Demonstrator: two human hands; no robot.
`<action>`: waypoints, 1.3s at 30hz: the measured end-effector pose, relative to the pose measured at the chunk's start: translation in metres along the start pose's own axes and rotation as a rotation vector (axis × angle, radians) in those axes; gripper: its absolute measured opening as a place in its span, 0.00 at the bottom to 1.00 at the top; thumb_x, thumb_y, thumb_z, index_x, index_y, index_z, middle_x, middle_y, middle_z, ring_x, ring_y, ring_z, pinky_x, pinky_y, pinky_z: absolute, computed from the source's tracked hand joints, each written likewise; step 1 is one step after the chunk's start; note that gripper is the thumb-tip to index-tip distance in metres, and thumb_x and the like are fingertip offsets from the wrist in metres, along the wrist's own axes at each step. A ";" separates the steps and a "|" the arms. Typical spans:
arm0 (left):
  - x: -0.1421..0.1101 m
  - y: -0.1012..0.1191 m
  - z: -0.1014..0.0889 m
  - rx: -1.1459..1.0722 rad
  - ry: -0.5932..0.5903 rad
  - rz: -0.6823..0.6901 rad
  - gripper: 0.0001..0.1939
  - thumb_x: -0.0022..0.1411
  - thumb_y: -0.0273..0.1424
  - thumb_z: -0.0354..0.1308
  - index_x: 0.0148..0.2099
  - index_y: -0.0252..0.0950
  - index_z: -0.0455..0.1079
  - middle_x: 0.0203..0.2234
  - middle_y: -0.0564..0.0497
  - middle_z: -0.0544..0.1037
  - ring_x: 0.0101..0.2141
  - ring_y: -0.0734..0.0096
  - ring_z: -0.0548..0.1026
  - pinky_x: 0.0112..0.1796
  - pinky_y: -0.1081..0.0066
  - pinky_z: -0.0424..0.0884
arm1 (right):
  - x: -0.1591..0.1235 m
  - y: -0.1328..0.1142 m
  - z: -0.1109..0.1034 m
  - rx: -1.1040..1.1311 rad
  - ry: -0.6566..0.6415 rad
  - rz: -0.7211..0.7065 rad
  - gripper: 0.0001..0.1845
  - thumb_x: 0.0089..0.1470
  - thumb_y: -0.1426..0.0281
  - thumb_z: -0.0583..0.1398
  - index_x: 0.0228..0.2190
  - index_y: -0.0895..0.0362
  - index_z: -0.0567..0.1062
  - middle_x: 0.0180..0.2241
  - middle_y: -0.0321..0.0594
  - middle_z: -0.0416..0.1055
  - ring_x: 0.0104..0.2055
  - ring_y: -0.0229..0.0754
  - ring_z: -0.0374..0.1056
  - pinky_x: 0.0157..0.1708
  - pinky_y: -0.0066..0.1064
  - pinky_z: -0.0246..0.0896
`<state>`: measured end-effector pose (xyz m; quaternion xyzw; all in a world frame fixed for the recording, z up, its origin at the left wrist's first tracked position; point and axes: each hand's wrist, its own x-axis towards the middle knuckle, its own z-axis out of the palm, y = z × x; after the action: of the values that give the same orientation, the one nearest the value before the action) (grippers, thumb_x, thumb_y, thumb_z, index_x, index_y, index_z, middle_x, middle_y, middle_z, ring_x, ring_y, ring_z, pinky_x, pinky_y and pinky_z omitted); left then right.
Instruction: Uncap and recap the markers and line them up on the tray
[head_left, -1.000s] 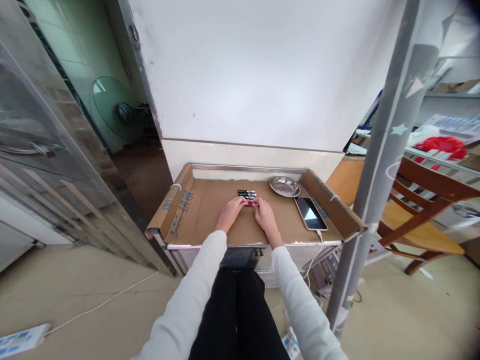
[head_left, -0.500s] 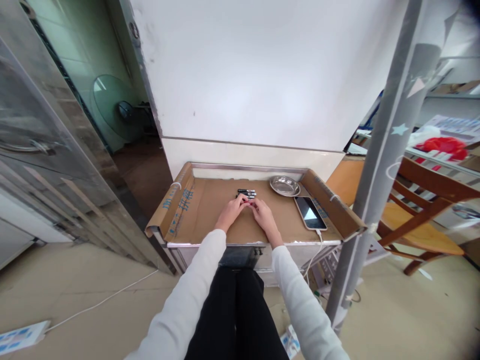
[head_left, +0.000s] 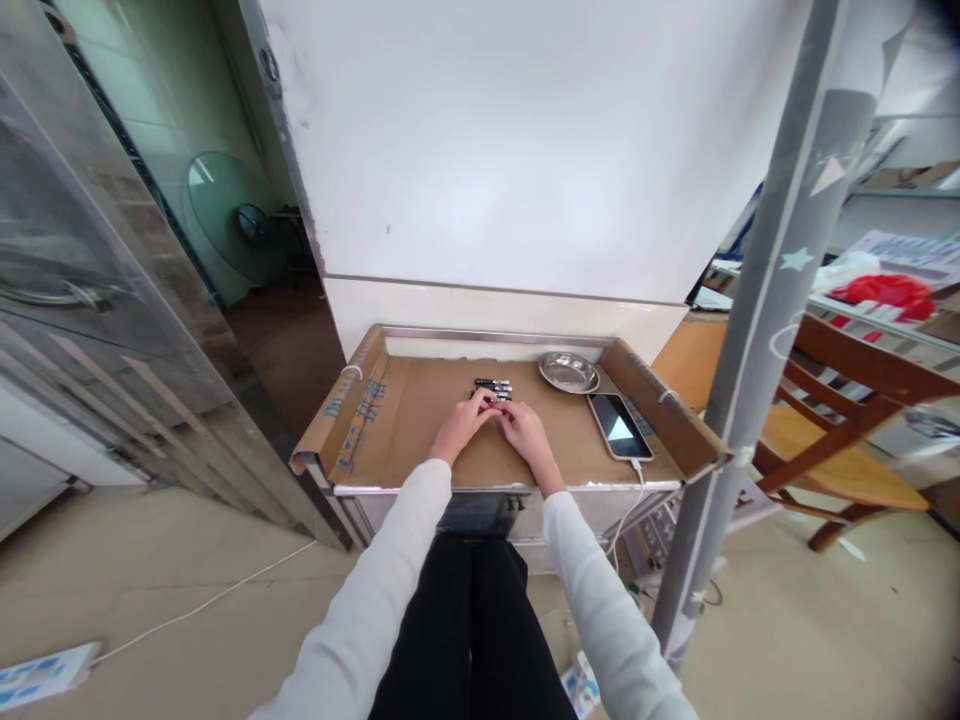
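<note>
My left hand [head_left: 459,424] and my right hand [head_left: 526,430] meet over the middle of the cardboard-lined tabletop [head_left: 420,400]. Both are closed, fingertips almost touching, pinching a red marker pen [head_left: 493,403] that is mostly covered by the fingers. Just beyond the fingertips, several short black marker pens [head_left: 492,384] with pale markings lie side by side, running left to right. The nearest ones are partly hidden behind my fingers.
A round metal dish [head_left: 569,373] stands at the back right. In front of it lies a phone [head_left: 621,427] with a white cable [head_left: 639,478] running over the front edge. Raised cardboard sides flank the tabletop. A grey post [head_left: 757,300] and a wooden chair [head_left: 847,430] are to the right.
My hands have drawn slightly closer together, my right fingertips shifting left. Less red shows between them than a second ago. The black marker pens, dish and phone stay put.
</note>
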<state>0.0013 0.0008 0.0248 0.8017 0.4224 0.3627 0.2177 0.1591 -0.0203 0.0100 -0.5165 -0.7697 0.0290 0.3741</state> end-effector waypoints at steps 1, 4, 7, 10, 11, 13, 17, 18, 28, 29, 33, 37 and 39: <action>0.000 -0.001 0.001 0.025 0.026 -0.001 0.11 0.63 0.36 0.51 0.48 0.43 0.62 0.37 0.53 0.77 0.39 0.69 0.75 0.42 0.70 0.68 | 0.000 0.000 0.000 -0.036 0.020 0.014 0.10 0.57 0.71 0.51 0.37 0.55 0.72 0.35 0.40 0.73 0.36 0.41 0.65 0.39 0.30 0.57; 0.003 -0.005 0.004 0.110 0.123 -0.011 0.12 0.65 0.36 0.47 0.50 0.41 0.62 0.39 0.51 0.76 0.40 0.69 0.74 0.43 0.69 0.67 | 0.001 0.001 -0.001 -0.141 0.110 0.087 0.10 0.58 0.69 0.50 0.36 0.56 0.71 0.33 0.41 0.72 0.35 0.42 0.64 0.38 0.30 0.55; 0.006 -0.009 0.007 0.204 0.110 0.038 0.12 0.65 0.36 0.47 0.47 0.39 0.65 0.39 0.49 0.76 0.41 0.68 0.73 0.44 0.68 0.65 | 0.002 0.004 -0.001 -0.235 0.190 0.170 0.12 0.59 0.68 0.49 0.34 0.57 0.71 0.32 0.43 0.72 0.35 0.43 0.64 0.37 0.31 0.54; 0.007 -0.010 0.008 0.273 0.031 0.121 0.12 0.63 0.37 0.51 0.44 0.39 0.69 0.39 0.49 0.75 0.41 0.67 0.71 0.45 0.66 0.63 | 0.002 0.008 0.001 -0.313 0.195 0.221 0.12 0.59 0.69 0.48 0.32 0.58 0.70 0.32 0.45 0.71 0.35 0.43 0.63 0.36 0.32 0.52; 0.007 -0.010 0.008 0.284 0.016 0.133 0.12 0.62 0.38 0.52 0.44 0.39 0.69 0.39 0.49 0.75 0.42 0.66 0.70 0.45 0.66 0.62 | 0.002 0.009 0.002 -0.332 0.197 0.233 0.12 0.59 0.70 0.49 0.32 0.58 0.70 0.32 0.45 0.71 0.34 0.43 0.63 0.36 0.32 0.52; 0.007 -0.009 0.008 0.298 -0.015 0.140 0.12 0.59 0.39 0.55 0.43 0.40 0.71 0.38 0.50 0.75 0.43 0.65 0.69 0.46 0.65 0.60 | 0.001 0.011 0.003 -0.360 0.210 0.253 0.11 0.58 0.71 0.49 0.32 0.58 0.70 0.30 0.45 0.71 0.34 0.43 0.62 0.35 0.31 0.51; 0.006 -0.008 0.007 0.295 -0.062 0.172 0.10 0.57 0.40 0.57 0.37 0.40 0.73 0.37 0.50 0.74 0.43 0.65 0.67 0.46 0.65 0.59 | 0.000 0.012 0.003 -0.380 0.245 0.297 0.11 0.57 0.73 0.49 0.32 0.58 0.71 0.29 0.44 0.70 0.33 0.43 0.62 0.34 0.31 0.49; 0.006 -0.009 0.007 0.293 -0.045 0.173 0.10 0.58 0.40 0.56 0.37 0.40 0.72 0.36 0.50 0.73 0.42 0.65 0.67 0.45 0.65 0.59 | -0.001 0.012 0.003 -0.383 0.252 0.310 0.11 0.57 0.72 0.49 0.32 0.58 0.71 0.30 0.45 0.70 0.33 0.43 0.62 0.34 0.31 0.49; 0.007 -0.013 0.008 0.362 0.113 0.087 0.09 0.62 0.36 0.52 0.41 0.38 0.68 0.38 0.49 0.72 0.40 0.65 0.67 0.43 0.65 0.60 | 0.000 0.005 -0.001 -0.319 0.197 0.273 0.13 0.59 0.72 0.48 0.36 0.57 0.72 0.32 0.47 0.71 0.36 0.45 0.62 0.38 0.34 0.48; 0.007 -0.013 0.008 0.363 0.121 0.077 0.09 0.62 0.36 0.52 0.41 0.38 0.68 0.38 0.49 0.72 0.40 0.65 0.67 0.43 0.65 0.60 | 0.000 0.005 -0.001 -0.316 0.205 0.274 0.13 0.59 0.72 0.47 0.36 0.57 0.72 0.33 0.47 0.71 0.36 0.45 0.62 0.38 0.34 0.48; 0.007 -0.013 0.008 0.358 0.143 0.061 0.10 0.62 0.37 0.52 0.42 0.37 0.68 0.37 0.48 0.72 0.40 0.65 0.67 0.43 0.65 0.60 | -0.001 0.008 0.001 -0.320 0.236 0.330 0.14 0.59 0.70 0.47 0.36 0.58 0.72 0.34 0.48 0.71 0.36 0.46 0.63 0.38 0.35 0.49; 0.006 -0.013 0.008 0.354 0.148 0.076 0.10 0.62 0.37 0.51 0.43 0.38 0.68 0.38 0.48 0.72 0.40 0.65 0.67 0.43 0.65 0.60 | 0.000 0.007 -0.001 -0.280 0.208 0.271 0.15 0.59 0.70 0.46 0.37 0.58 0.72 0.33 0.47 0.73 0.37 0.46 0.64 0.41 0.36 0.51; 0.006 -0.012 0.008 0.352 0.155 0.085 0.11 0.63 0.36 0.50 0.45 0.39 0.67 0.39 0.48 0.72 0.42 0.64 0.67 0.44 0.65 0.59 | 0.001 0.005 -0.001 -0.223 0.187 0.213 0.16 0.59 0.71 0.45 0.41 0.58 0.71 0.37 0.47 0.73 0.39 0.46 0.65 0.44 0.38 0.52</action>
<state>0.0031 0.0122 0.0143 0.8142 0.4606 0.3525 0.0257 0.1633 -0.0176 0.0094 -0.6338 -0.6710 -0.0655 0.3793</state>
